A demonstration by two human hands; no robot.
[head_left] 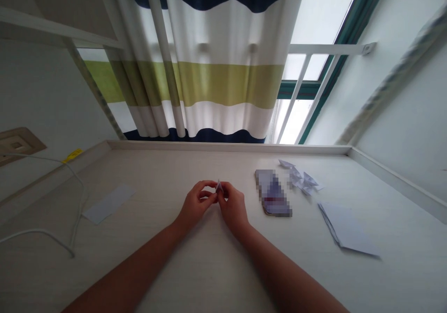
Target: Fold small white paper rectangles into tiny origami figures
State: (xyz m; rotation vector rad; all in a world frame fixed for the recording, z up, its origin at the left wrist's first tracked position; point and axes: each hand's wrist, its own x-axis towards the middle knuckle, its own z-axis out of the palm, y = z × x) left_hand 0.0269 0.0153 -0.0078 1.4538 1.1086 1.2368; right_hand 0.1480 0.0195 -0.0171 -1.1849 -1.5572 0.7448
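Between my two hands is a small piece of folded white paper (219,186), its pointed tip sticking up. My left hand (198,201) pinches it from the left with thumb and fingers. From the other side my right hand (233,203) grips it, thumb against the paper. The fingertips of both hands meet around it, so most of its shape is hidden. Both hands are just above the pale desk (195,266). Several folded white paper pieces (303,180) lie in a cluster at the back right.
A phone (274,194), its screen blurred out, lies right of my hands. Farther right is a stack of white paper sheets (349,229). On the left are a paper strip (109,204) and a white cable (77,215). A raised ledge (223,148) and striped curtain (226,85) bound the back.
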